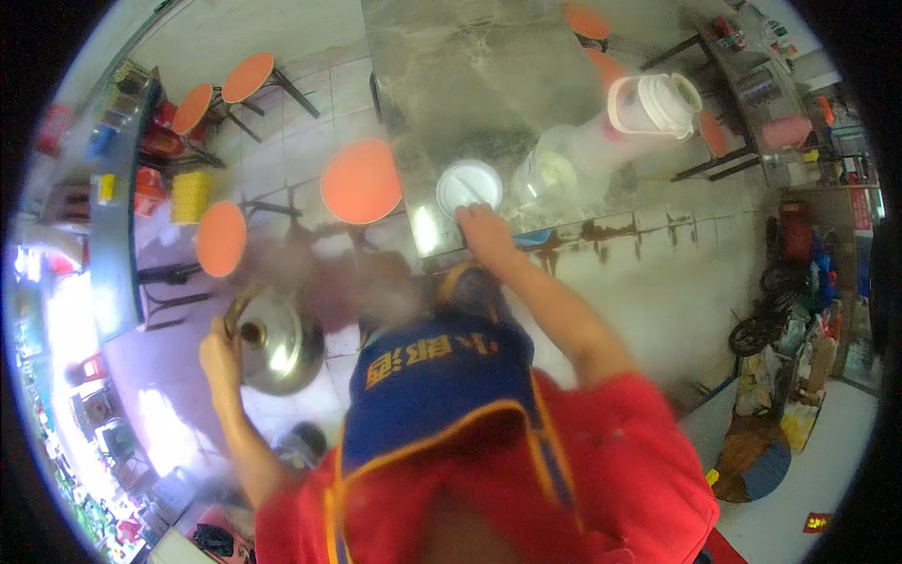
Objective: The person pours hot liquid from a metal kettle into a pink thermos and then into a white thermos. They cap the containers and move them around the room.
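Observation:
My left hand (220, 352) is closed on the side of a round metal pot lid (282, 342), which hangs over the floor with its dark knob showing. At the near edge of a grey table (479, 77), the fingers of my right hand (485, 229) rest on the rim of a white round lid or shallow dish (469, 187); whether they grip it I cannot tell. A large translucent plastic container (557, 169) stands just right of it. Farther right is a white plastic tub or jar (652, 106) with a wide neck and a handle.
Orange round stools (361, 181) stand left of the table, with another stool (221, 238) nearer my left hand. A dark table (120, 233) lies at the far left. Something blue (532, 237) shows below the grey table's near edge. Shelves and a parked motorcycle or bicycle (757, 331) are at the right.

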Demonstrator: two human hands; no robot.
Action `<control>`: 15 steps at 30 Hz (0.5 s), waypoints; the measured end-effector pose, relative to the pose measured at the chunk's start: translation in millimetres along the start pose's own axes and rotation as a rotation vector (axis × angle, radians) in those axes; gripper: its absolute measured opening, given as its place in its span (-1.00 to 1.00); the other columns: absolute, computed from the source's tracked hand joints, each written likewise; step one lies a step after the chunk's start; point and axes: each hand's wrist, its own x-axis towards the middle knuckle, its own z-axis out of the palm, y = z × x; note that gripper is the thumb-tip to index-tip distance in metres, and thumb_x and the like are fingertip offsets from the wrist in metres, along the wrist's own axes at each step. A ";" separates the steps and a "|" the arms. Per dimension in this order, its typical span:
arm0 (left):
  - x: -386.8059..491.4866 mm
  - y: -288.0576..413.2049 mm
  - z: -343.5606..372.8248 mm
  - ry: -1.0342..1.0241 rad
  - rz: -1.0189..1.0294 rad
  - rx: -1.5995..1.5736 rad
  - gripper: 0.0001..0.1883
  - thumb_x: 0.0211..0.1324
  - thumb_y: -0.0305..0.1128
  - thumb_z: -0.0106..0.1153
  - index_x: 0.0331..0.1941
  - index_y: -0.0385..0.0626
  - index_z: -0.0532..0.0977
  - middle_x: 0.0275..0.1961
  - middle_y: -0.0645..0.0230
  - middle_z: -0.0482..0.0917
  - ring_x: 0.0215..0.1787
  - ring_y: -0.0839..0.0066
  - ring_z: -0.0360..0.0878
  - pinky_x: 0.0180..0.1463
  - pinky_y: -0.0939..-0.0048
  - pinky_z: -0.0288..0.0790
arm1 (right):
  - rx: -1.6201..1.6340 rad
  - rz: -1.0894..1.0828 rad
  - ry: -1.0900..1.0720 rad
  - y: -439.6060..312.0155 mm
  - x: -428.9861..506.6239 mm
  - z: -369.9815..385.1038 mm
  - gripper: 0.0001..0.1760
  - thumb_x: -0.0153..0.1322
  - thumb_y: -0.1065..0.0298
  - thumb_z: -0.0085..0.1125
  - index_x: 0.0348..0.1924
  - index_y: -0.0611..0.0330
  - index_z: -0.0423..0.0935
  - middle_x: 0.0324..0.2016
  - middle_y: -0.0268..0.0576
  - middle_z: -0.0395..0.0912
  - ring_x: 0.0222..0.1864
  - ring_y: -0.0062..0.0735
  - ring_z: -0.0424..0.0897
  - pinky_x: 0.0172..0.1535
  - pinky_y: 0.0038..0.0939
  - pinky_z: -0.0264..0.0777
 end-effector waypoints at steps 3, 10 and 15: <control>-10.8 -42.0 40.0 -0.010 -0.042 0.049 -0.82 0.12 -0.41 0.21 -0.23 -0.21 0.48 -0.41 -0.12 0.59 -0.31 -0.17 0.56 -0.23 -0.07 0.41 | 0.011 -0.040 -0.034 -1.8 2.2 -13.0 -0.64 0.25 0.49 0.11 -0.06 0.13 0.48 -0.30 -0.11 0.51 -0.15 -0.08 0.56 -0.21 -0.22 0.56; -33.0 -107.8 113.7 0.000 -0.192 -0.170 -0.72 0.00 -0.37 0.33 -0.26 -0.30 0.54 -0.33 -0.19 0.61 -0.22 -0.19 0.61 -0.18 -0.03 0.45 | 0.677 0.216 -0.039 -34.3 11.3 -140.7 -0.37 0.36 0.22 0.26 0.28 0.11 0.37 -0.06 0.09 0.50 0.05 0.05 0.52 0.13 -0.18 0.40; -35.4 -115.6 155.2 0.007 -0.176 -0.134 -0.73 0.00 -0.36 0.32 -0.29 -0.30 0.54 -0.34 -0.15 0.61 -0.25 -0.20 0.59 -0.16 -0.04 0.45 | 0.701 0.268 0.041 34.4 -4.1 -264.8 -0.19 0.28 0.16 0.40 0.36 0.11 0.31 0.10 0.06 0.48 0.14 -0.16 0.48 0.24 -0.30 0.32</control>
